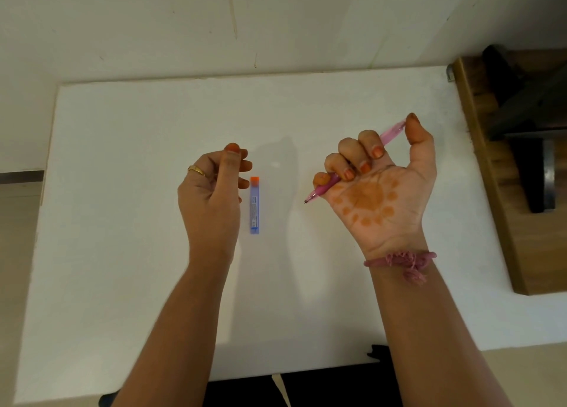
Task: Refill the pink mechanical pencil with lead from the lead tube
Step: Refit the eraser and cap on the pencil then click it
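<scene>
My right hand (380, 182) is raised palm up over the right half of the white table (122, 191), its fingers curled around the pink mechanical pencil (391, 132). The pencil's tip points down-left and my thumb rests on its rear end. A blue lead tube (254, 208) with an orange cap lies flat on the table between my hands, cap away from me. My left hand (211, 198) hovers just left of the tube with its fingers loosely curled and held together at the tips; whether something small sits between them I cannot tell.
A wooden piece of furniture (497, 173) with dark metal parts stands against the table's right edge. The wall (276, 23) rises right behind the table. Dark clothing shows below the near edge.
</scene>
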Tool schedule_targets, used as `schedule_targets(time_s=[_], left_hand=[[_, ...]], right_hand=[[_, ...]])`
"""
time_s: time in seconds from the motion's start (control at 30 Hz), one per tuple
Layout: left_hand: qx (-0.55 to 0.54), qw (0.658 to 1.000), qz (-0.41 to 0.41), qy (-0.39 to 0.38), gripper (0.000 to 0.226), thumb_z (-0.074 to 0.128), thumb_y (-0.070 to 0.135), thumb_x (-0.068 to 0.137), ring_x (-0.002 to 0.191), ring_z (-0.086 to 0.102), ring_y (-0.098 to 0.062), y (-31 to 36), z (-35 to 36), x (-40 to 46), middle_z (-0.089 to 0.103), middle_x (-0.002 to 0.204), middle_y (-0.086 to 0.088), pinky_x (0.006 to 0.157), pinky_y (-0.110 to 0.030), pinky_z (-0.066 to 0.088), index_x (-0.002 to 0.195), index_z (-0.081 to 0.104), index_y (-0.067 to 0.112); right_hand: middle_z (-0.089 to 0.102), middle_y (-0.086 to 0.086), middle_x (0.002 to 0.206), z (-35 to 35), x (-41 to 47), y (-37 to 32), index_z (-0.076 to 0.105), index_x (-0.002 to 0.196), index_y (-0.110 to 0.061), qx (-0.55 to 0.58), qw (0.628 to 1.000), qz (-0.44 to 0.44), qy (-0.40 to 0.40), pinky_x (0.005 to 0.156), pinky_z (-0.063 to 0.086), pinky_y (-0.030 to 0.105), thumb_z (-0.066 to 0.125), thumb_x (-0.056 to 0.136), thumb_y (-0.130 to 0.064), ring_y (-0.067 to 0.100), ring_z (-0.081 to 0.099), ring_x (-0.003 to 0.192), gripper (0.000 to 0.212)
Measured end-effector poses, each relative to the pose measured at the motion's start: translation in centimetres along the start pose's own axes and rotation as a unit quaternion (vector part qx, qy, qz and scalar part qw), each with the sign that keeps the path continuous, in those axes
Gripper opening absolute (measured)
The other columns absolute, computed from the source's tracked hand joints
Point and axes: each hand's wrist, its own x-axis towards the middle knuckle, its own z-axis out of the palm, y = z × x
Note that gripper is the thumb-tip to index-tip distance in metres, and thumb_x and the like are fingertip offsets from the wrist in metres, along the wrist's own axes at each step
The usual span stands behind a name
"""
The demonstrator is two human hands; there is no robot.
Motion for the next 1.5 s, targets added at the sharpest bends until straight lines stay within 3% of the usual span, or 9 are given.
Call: schedule_targets(time_s=[0.5,0.67,0.73,0.93,1.07,1.2,1.33,1.4,1.5], left_hand=[[0.011,1.000,-0.001,-0.004,0.020,0.052,0.025,0.092,0.066,0.061,-0.002,0.0,-0.2,0.2,0.071,0.087,0.000,0.053,-0.011,0.043,0.085,0.068,0.014],[0.129,0.991,-0.029,-0.021,0.011,0.060,0.033,0.086,0.061,0.059,0.004,-0.7,-0.7,0.8,0.069,0.079,0.012,0.060,-0.017,0.046,0.085,0.066,0.024],[0.201,0.978,-0.020,-0.049,0.009,0.065,0.033,0.083,0.060,0.058,0.008,-0.9,-0.9,0.8,0.065,0.077,0.014,0.058,-0.007,0.044,0.087,0.063,0.025],[0.300,0.951,0.018,-0.079,0.018,0.072,0.033,0.079,0.064,0.058,0.002,-0.9,-1.1,0.8,0.060,0.072,0.016,0.058,0.005,0.036,0.089,0.064,0.020],[0.310,0.946,0.020,-0.095,0.015,0.072,0.032,0.078,0.061,0.058,0.007,-0.8,-1.2,0.8,0.060,0.067,0.020,0.058,0.004,0.038,0.084,0.068,0.019],[0.303,0.947,0.011,-0.110,0.017,0.073,0.033,0.077,0.064,0.064,-0.001,-0.8,-1.2,0.9,0.064,0.069,0.015,0.061,-0.002,0.047,0.085,0.069,0.019],[0.292,0.948,0.011,-0.124,0.016,0.074,0.032,0.076,0.063,0.066,-0.003,-0.8,-1.2,0.8,0.066,0.069,0.012,0.066,-0.015,0.053,0.084,0.068,0.019],[0.284,0.950,0.006,-0.127,0.016,0.074,0.031,0.076,0.060,0.066,-0.001,-0.8,-1.2,0.8,0.067,0.068,0.012,0.065,-0.014,0.054,0.084,0.068,0.019],[0.274,0.953,0.004,-0.132,0.014,0.073,0.030,0.077,0.060,0.064,0.005,-1.0,-1.1,0.8,0.065,0.067,0.014,0.061,-0.008,0.052,0.084,0.067,0.019]], right_hand=[[0.026,-0.003,0.058,0.7,-0.3,0.0,0.035,0.059,-0.016,-0.006,0.998,0.005,-0.057,0.062,0.031,0.033,0.043,0.081,-0.058,0.015,0.022,0.057,0.047],[0.029,-0.004,0.056,1.2,0.0,0.5,0.041,0.059,-0.018,-0.093,0.995,0.022,0.032,0.057,0.027,0.030,0.039,0.084,-0.063,0.013,0.025,0.053,0.051],[0.035,-0.005,0.055,1.4,0.4,1.1,0.048,0.067,-0.019,-0.152,0.984,0.043,0.080,0.056,0.027,0.029,0.037,0.087,-0.061,0.012,0.030,0.053,0.047],[0.060,-0.003,0.070,1.4,0.5,2.9,0.058,0.092,-0.019,-0.354,0.919,0.049,0.169,0.059,0.043,0.027,0.045,0.093,-0.020,0.010,0.054,0.067,0.013],[0.062,-0.002,0.093,0.8,0.7,3.8,0.056,0.108,-0.019,-0.474,0.863,0.027,0.173,0.065,0.054,0.027,0.048,0.096,-0.021,0.010,0.062,0.085,0.015],[0.066,-0.005,0.087,0.2,0.8,4.9,0.062,0.106,-0.017,-0.602,0.775,-0.037,0.186,0.070,0.060,0.032,0.057,0.091,-0.023,0.014,0.067,0.077,0.017],[0.066,-0.010,0.085,-0.2,0.7,5.3,0.070,0.102,-0.019,-0.696,0.694,-0.072,0.170,0.065,0.045,0.012,0.062,0.086,-0.026,0.006,0.060,0.074,0.019],[0.068,-0.007,0.086,-0.3,0.6,5.2,0.071,0.101,-0.019,-0.716,0.674,-0.071,0.167,0.065,0.044,0.011,0.064,0.086,-0.027,0.006,0.060,0.074,0.019],[0.074,-0.001,0.090,-0.1,0.5,5.2,0.072,0.099,-0.017,-0.721,0.671,-0.071,0.159,0.075,0.054,0.026,0.066,0.085,-0.027,0.012,0.065,0.076,0.019]])
